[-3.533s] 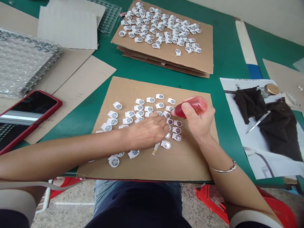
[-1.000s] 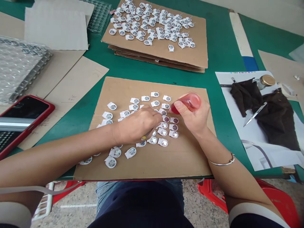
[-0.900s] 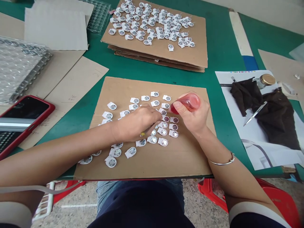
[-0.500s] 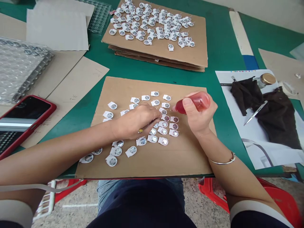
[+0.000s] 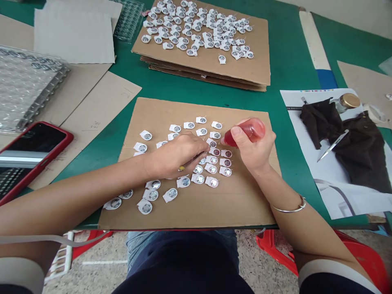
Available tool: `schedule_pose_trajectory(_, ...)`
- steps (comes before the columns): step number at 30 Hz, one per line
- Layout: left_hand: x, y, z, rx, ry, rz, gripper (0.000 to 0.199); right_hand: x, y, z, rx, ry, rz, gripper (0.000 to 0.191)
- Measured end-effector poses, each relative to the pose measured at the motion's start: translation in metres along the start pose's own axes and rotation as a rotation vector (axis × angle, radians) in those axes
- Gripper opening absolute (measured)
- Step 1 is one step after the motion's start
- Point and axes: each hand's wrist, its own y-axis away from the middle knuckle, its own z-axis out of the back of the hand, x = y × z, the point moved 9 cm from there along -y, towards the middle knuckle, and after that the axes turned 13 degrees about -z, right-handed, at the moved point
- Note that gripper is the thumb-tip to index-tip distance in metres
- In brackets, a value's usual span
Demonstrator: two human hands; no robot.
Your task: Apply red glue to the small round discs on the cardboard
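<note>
In the head view my left hand (image 5: pixel 180 155) is closed around a thin dark tool with a yellowish end (image 5: pixel 181 168); its kind is unclear. The fingertips meet beside a white tag with a round metal ring (image 5: pixel 212 142). My right hand (image 5: pixel 257 149) grips a small squeeze bottle of red liquid (image 5: pixel 245 132), tilted with its nozzle down and left, close to that same tag. Below the nozzle, several tags have dark red centres, such as this reddened tag (image 5: pixel 226 153). More pale-centred tags (image 5: pixel 211 181) lie around on a brown cardboard sheet (image 5: pixel 196 214). My left hand hides some of them.
Behind, a stack of cardboard (image 5: pixel 202 67) carries many similar tags. To the left lie a red-cased phone (image 5: pixel 39 143) and bubble wrap (image 5: pixel 24 90). On the right, dark cloth (image 5: pixel 361 155), tweezers (image 5: pixel 333 145) and a gold-lidded jar (image 5: pixel 349 101) rest on paper.
My right hand and the bottle have shifted slightly left, bringing the nozzle nearer the tag at my left fingertips. My left hand has hardly moved.
</note>
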Motion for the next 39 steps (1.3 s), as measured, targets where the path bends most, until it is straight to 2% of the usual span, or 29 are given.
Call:
schedule_pose_trajectory(9, 0.001, 0.001, 0.0, 0.01, 0.002, 0.01, 0.017, -0.003, 0.0, -0.002, 0.019, 0.028, -0.017, 0.032)
schedule_pose_trajectory(20, 0.003, 0.0, 0.002, 0.004, 0.028, 0.012, 0.016, 0.008, 0.002, -0.002, 0.018, 0.027, 0.036, 0.025)
schedule_pose_trajectory(39, 0.003, 0.0, 0.003, 0.0, 0.055, 0.003, 0.014, 0.009, 0.004, -0.003, 0.029, -0.014, 0.068, 0.022)
